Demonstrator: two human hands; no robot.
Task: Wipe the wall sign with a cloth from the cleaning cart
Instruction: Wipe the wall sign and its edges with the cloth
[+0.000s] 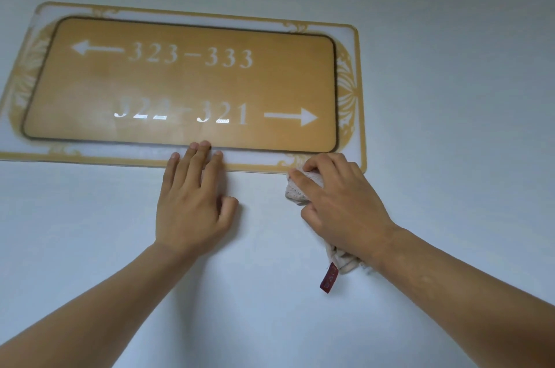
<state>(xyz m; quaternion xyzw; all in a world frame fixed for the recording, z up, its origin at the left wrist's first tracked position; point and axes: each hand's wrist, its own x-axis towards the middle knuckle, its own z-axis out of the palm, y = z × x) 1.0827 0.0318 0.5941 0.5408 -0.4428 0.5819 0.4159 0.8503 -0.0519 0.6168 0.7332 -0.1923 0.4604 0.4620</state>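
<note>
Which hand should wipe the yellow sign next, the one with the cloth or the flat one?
The right hand. It already grips the cloth, bunched at the sign's lower right corner. The left hand holds nothing; it lies flat on the wall, fingertips on the sign's bottom edge.

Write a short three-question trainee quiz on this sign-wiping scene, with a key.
1. Which hand holds the cloth?
2. True or false: the left hand lies flat, its fingers reaching the lower edge of the sign.
3. Which corner of the sign is the cloth at: A upper left, B lower right, C upper right?

Key: 1. The right hand. 2. True. 3. B.
</note>
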